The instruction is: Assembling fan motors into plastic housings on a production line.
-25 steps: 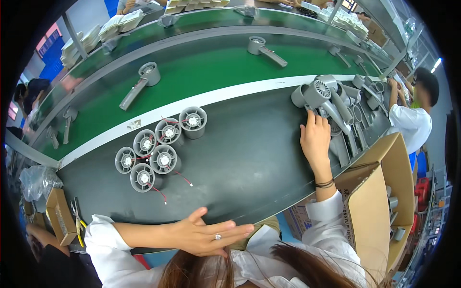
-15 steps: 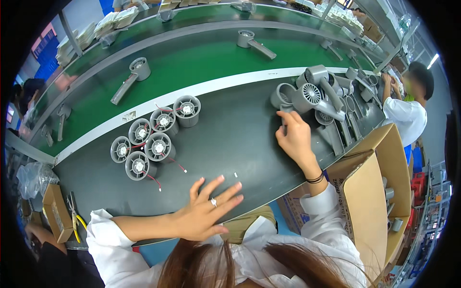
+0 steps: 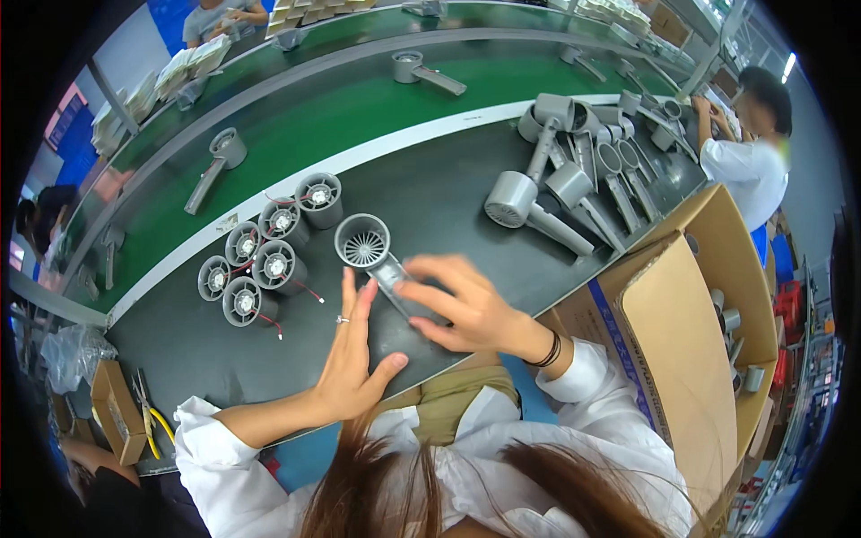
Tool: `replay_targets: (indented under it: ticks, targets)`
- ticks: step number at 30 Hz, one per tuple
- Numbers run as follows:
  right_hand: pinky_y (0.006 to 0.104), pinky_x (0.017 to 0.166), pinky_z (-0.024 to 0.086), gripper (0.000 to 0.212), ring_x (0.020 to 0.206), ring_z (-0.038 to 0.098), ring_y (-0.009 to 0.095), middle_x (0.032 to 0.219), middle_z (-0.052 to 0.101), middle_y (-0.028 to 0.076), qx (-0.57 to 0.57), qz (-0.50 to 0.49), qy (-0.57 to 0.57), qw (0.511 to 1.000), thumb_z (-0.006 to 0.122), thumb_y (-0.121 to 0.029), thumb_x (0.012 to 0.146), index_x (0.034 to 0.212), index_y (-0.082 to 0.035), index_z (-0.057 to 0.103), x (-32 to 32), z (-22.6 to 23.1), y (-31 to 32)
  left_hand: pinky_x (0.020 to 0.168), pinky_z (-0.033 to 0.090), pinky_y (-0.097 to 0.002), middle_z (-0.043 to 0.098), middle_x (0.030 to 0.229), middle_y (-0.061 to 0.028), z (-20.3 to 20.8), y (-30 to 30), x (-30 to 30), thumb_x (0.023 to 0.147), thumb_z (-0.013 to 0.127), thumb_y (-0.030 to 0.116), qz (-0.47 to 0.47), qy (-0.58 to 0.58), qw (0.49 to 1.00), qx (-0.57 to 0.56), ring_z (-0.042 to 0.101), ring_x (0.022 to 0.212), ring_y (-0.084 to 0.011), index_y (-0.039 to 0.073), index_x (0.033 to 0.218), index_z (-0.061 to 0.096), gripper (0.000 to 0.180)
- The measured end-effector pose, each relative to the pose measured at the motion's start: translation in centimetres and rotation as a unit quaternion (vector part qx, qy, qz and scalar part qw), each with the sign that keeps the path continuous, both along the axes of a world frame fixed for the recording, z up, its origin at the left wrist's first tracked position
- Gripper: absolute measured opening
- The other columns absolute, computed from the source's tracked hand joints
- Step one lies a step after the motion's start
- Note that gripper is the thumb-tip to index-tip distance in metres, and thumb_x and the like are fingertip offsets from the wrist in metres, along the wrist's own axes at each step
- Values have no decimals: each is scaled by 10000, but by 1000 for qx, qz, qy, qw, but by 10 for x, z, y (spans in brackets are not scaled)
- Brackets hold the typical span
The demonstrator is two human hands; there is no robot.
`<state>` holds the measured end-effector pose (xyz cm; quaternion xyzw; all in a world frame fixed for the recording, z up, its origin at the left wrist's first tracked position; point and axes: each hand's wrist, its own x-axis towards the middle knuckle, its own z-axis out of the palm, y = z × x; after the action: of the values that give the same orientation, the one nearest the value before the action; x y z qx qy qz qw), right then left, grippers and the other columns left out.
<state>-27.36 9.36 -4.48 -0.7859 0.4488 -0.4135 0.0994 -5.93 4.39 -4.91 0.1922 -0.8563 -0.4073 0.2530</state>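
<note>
**Grey shell (image 3: 362, 240) between my hands at mid-desk**

I have the shell in front of me, about midway between the near and far edges of the desk (image 3: 206, 359). Its round mouth faces up, showing radial vanes inside, and its handle slants toward the near edge.

My left hand (image 3: 350, 363) is wide open, fingers straight and thumb spread, with the fingertips beside the top of the handle; it grips nothing. My right hand (image 3: 475, 314) is half curled over the handle from the other side, but it is blurred, so I cannot tell whether it has a firm hold.

Just left of the shell, toward the far edge, six round fan units (image 3: 276, 266) stand clustered, with red wires (image 3: 309, 291) trailing from some. Toward the right end lies a heap of similar grey shells (image 3: 567, 186).

Pliers with yellow grips (image 3: 161, 421) and a small cardboard tray (image 3: 117, 412) sit at the near left corner. A large carton (image 3: 682, 332) stands by the right end. Beyond the far edge runs a green belt (image 3: 305, 117) carrying more handled pieces (image 3: 226, 148).
</note>
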Motion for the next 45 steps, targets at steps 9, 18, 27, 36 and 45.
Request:
replay_targets:
  ticks: [9,18,27,36,45]
  targets:
    - [550,1004,250,742,1255,264,459,1449,244,239,-73,-470,225,850,786,-362,638,1293,-138,518,-77,19,38,1039,225,-506,-70,1428,-418,11,2,-16,819,657,343,83,-122,987,-69,184,1311,-543,136,1439,289,751]
    - [521,918,333,400,1149,385,406,1404,364,194,-75,-518,253,813,661,-212,797,1184,-308,622,-115,-24,8,963,354,-442,319,1385,-301,5,-5,-19,761,645,25,94,-108,982,-126,425,1121,-414,119,1243,529,505]
    - [425,777,409,501,987,461,349,1384,395,173,-62,-555,262,787,719,-231,725,1210,-236,595,-117,-10,-26,773,490,-468,482,1236,-278,44,-11,5,688,540,-32,9,-163,982,-96,579,911,-460,133,1172,542,511]
    - [432,852,395,537,1076,455,345,1407,378,165,-96,-393,264,876,703,-136,724,1243,-167,569,-29,41,-52,715,514,-461,494,1220,-249,37,-16,33,698,511,-28,-13,-189,973,-133,598,920,-411,54,1247,423,562]
    - [480,942,378,857,1182,405,380,1448,299,185,45,-264,232,935,814,-196,608,1367,-149,419,0,54,-76,664,537,-422,481,1248,-235,16,-16,48,685,551,-5,-28,-160,965,-204,618,901,-377,40,1254,449,580]
